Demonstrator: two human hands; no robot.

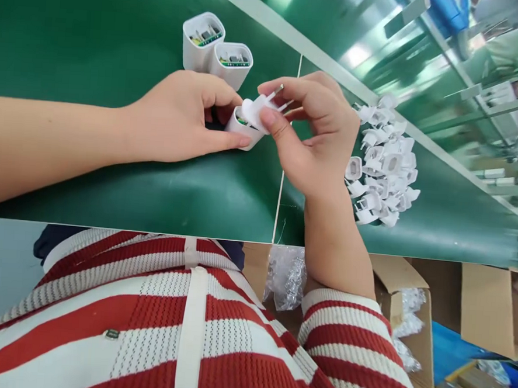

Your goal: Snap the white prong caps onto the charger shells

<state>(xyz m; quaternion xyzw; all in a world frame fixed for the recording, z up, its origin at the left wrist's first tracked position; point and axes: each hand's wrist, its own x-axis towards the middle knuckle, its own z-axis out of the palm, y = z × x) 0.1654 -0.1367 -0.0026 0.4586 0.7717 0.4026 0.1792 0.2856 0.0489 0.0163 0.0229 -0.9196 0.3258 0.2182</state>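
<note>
My left hand (182,116) grips a white charger housing (242,131) that rests on the green belt (97,38), fingers curled round it. My right hand (315,130) pinches a white plug cap with two metal pins (259,107) and holds it right on top of the housing's open end. Two more open white housings (217,51) stand upright just behind my left hand, with circuit boards showing inside.
A heap of several white plug caps (386,161) lies on the belt to the right of my right hand. Below the belt's front edge stand cardboard boxes (484,307) and clear plastic bags (287,275). A metal frame (467,89) runs along the far right.
</note>
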